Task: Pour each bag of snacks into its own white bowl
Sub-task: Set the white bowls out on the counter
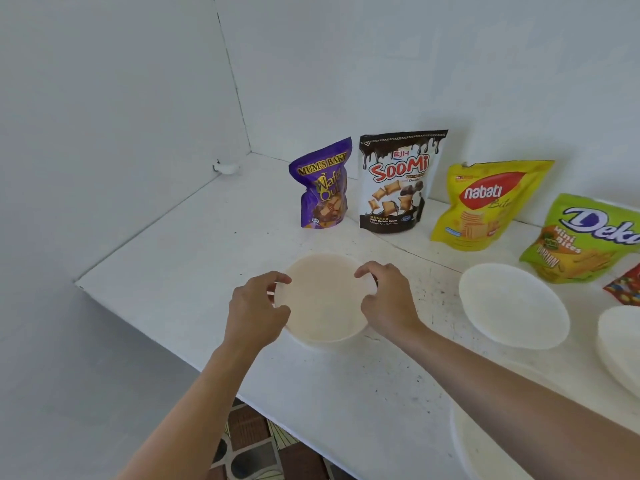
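Head view: left hand (254, 306) and right hand (389, 299) fingers grip one bowl (325, 306); five bags (323, 188) (398, 185) (485, 206) (581, 237) (625, 287) behind.

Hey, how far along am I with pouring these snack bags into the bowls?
Nothing looks poured yet: the held bowl and the bowl to its right look empty. In hand: your left hand and right hand grip the held bowl's rim, in front of the purple wafer bag. Left: all pouring, the Soomi bag, Nabati bag and Deka bag included.
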`<state>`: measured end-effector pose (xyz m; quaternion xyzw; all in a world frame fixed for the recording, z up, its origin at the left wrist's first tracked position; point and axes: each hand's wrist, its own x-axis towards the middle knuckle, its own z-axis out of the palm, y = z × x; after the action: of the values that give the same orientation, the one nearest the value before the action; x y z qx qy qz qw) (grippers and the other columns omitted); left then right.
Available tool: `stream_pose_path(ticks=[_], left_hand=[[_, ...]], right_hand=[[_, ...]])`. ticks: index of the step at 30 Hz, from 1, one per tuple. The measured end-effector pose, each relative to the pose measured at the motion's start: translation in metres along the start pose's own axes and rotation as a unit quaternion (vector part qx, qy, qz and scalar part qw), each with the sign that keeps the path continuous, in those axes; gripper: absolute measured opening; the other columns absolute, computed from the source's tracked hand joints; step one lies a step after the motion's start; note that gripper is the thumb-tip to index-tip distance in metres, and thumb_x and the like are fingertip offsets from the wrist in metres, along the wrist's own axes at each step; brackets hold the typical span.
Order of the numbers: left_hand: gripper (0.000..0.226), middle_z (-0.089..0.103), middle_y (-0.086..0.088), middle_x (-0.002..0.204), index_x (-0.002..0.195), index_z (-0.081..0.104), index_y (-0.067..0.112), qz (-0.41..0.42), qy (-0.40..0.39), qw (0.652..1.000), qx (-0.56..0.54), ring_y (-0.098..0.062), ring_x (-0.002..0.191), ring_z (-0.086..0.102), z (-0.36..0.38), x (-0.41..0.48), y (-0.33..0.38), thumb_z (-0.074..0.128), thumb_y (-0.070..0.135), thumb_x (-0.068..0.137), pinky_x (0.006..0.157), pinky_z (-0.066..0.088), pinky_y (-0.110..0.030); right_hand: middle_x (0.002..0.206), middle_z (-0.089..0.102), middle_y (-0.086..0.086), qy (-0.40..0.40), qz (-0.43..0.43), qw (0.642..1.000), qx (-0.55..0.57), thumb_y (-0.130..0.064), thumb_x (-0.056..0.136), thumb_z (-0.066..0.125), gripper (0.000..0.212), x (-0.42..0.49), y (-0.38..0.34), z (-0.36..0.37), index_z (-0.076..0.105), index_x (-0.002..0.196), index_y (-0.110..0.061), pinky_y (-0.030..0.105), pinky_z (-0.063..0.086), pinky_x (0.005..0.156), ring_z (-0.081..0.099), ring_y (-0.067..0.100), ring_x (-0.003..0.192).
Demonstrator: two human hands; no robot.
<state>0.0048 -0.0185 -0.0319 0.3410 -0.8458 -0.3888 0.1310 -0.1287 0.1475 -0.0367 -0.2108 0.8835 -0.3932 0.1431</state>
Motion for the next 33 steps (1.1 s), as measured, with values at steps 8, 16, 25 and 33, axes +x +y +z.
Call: stream_pose_path(ticks=[8,16,25,33], left_hand=[[0.055,0.063,0.001,0.114,0.125,0.059,0.022,0.039,-0.051,0.998,-0.020,-0.036,0.092,0.063,0.001,0.010,0.000,0.044,-0.011,0.084,0.059,0.046,-0.021],[0.058,0.063,0.016,0.126,0.118,0.063,0.032,0.048,-0.055,0.994,-0.079,-0.006,0.119,0.058,-0.014,0.016,0.010,0.048,-0.011,0.082,0.092,0.050,-0.027],[0.063,0.057,0.011,0.130,0.125,0.059,0.032,0.135,-0.087,0.974,-0.158,-0.017,0.102,0.063,-0.032,0.034,0.118,0.048,-0.016,0.084,0.063,0.047,-0.016],[0.063,0.061,0.009,0.128,0.114,0.066,0.037,0.209,-0.160,0.942,-0.207,-0.019,0.104,0.065,0.029,0.010,0.203,0.045,-0.016,0.087,0.074,0.052,-0.033]], right_hand=[[0.142,0.055,0.006,0.011,-0.016,1.000,0.017,0.016,0.086,0.046,0.061,-0.002,-0.003,-0.001,0.057,0.138,-0.014,0.027,0.042,0.102,0.048,0.024,0.133],[0.140,0.055,-0.001,0.013,-0.043,0.998,0.041,0.012,0.083,0.047,0.060,0.001,-0.006,-0.019,0.060,0.131,-0.021,0.020,0.038,0.094,0.050,0.015,0.124],[0.117,0.066,-0.001,0.144,-0.083,0.980,0.109,0.012,0.077,0.050,0.057,0.006,-0.029,-0.109,0.069,0.119,-0.021,0.015,0.041,0.065,0.060,0.017,0.097],[0.102,0.064,0.022,0.252,-0.056,0.959,0.120,0.011,0.073,0.053,0.051,-0.036,0.014,-0.203,0.072,0.101,-0.028,0.029,0.035,0.058,0.053,0.036,0.077]])
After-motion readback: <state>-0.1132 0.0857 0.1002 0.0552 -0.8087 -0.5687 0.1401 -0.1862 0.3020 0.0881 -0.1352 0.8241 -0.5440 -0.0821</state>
